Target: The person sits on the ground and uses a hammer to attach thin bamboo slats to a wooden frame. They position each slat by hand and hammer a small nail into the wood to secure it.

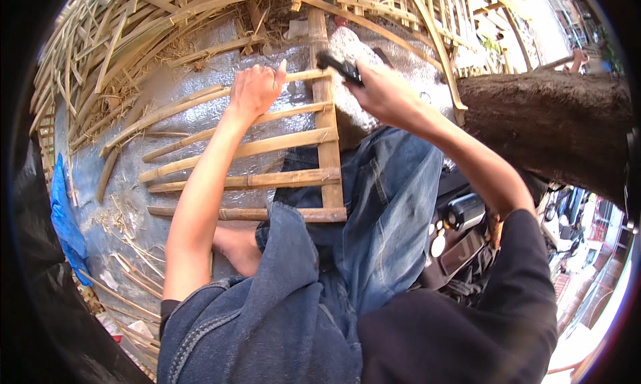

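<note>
Though the right hand (382,90) hid most of it, a dark tool (340,67) showed in its clenched fingers, over the bamboo frame's (328,150) upright post. The left hand (254,90) gripped the topmost of six crosswise slats (267,179). One bare foot (237,245) lay half hidden below.

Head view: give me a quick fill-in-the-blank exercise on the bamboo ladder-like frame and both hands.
1. The left hand grips the top ____ of the pale bamboo ladder-like frame.
2. The right hand holds a small ____ tool at the frame's upright.
3. The frame lies on a ____ foil-like sheet.
4. The person wears blue ____ trousers.

Missing words: rung; black; silver; denim
</note>
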`<state>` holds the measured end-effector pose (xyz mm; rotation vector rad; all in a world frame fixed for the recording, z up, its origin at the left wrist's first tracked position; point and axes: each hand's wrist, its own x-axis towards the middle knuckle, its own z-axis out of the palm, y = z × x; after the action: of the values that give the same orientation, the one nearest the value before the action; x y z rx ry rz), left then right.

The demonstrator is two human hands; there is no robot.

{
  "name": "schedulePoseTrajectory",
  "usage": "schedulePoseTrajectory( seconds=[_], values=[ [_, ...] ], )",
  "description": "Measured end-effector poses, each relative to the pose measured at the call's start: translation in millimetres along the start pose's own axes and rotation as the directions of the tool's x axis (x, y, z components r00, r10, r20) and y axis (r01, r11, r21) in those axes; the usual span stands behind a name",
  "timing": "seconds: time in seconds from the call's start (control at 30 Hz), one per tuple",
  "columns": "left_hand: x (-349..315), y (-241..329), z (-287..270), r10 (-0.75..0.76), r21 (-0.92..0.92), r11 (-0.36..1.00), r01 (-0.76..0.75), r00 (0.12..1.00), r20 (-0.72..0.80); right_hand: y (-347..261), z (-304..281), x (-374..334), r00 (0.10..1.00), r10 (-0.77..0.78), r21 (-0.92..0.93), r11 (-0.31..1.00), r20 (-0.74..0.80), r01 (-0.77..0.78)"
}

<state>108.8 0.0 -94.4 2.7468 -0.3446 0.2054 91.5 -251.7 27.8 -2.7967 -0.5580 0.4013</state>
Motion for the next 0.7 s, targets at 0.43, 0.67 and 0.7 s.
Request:
schedulePoseTrajectory(
  seconds=[0.43,0.67,0.7],
  values=[
    [-11.8,-1.4,2.3,-0.027,0.017,1.000,0.027,0.999,0.039,-14.2,-3.3,-14.2,0.954,-0.056,0.293,0.945,-0.294,0.146],
    [4.4,3.6,5.7,0.039,0.032,0.999,-0.037,0.995,-0.091,8.9,11.6,-1.5,0.992,-0.042,0.009,0.999,-0.120,0.043],
    [3.3,1.6,2.8,-0.015,0.011,1.000,0.015,1.000,-0.011,19.1,16.9,1.9,0.980,-0.091,0.014,0.995,-0.175,0.095]
  ],
)
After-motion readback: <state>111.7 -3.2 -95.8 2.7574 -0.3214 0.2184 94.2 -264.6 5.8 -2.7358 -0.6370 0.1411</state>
